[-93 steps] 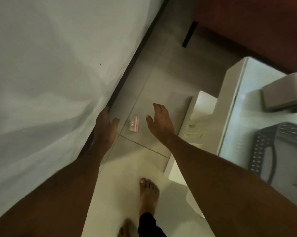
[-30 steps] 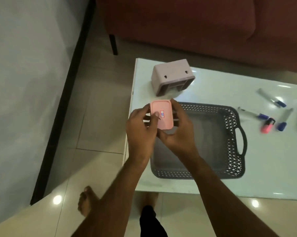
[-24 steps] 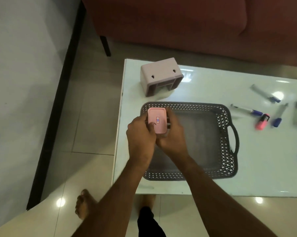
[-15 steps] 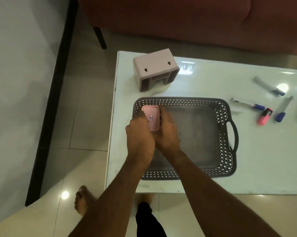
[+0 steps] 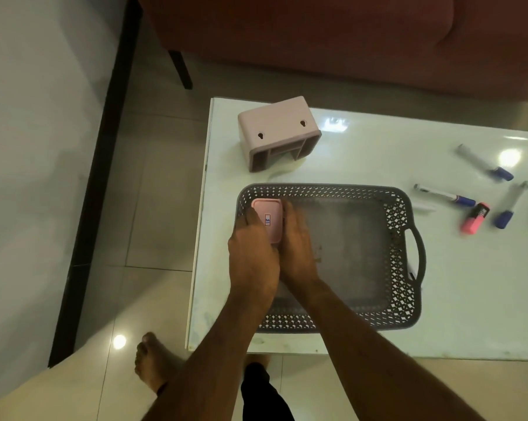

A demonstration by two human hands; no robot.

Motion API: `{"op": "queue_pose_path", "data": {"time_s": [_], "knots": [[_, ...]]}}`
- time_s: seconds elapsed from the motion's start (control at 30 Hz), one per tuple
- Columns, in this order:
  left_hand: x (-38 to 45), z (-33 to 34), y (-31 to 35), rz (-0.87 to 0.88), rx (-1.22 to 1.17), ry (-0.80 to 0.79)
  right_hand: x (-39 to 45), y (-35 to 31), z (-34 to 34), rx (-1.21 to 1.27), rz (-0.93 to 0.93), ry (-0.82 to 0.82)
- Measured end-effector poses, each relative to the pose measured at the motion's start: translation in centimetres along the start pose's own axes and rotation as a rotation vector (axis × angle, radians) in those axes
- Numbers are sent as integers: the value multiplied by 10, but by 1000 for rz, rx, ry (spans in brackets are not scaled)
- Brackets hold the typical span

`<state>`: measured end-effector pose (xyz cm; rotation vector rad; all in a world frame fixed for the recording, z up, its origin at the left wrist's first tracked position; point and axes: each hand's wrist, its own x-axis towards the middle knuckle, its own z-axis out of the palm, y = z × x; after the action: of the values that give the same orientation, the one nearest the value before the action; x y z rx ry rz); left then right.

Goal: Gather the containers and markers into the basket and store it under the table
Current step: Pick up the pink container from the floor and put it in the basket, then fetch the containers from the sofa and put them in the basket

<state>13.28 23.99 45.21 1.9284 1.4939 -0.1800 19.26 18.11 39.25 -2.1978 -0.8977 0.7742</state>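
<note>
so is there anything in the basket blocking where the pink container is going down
Nothing visible does. Both hands, left hand and right hand, hold the pink container at the far-left corner of the grey basket, whose visible floor is bare. The markers lie outside it on the table.

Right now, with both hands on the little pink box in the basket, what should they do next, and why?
Probably let go. The left hand and right hand hold the pink box low in the far left corner of the grey basket, so it seems to be in place. Markers still lie on the table.
</note>
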Motion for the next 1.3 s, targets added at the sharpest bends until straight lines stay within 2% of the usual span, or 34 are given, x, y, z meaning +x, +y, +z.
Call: {"op": "queue_pose_path", "data": {"time_s": [0.27,0.43,0.53,0.63,0.77,1.03,1.3], "knots": [[-5,-29,-1,113,7,101,2,-16,-22,-101,-33,-14],[18,-50,-15,261,86,311,9,-33,-32,-289,-202,207],[45,-70,-22,296,177,338,30,-54,-36,-378,-265,316],[84,-99,-27,397,200,393,61,-83,-32,-481,-219,359],[139,-149,-34,531,255,483,108,-120,-13,-562,-199,329],[240,-264,-27,606,373,439,213,-217,5,-670,-102,321],[289,-365,57,632,408,450,289,-315,-71,-635,-71,375]]}}
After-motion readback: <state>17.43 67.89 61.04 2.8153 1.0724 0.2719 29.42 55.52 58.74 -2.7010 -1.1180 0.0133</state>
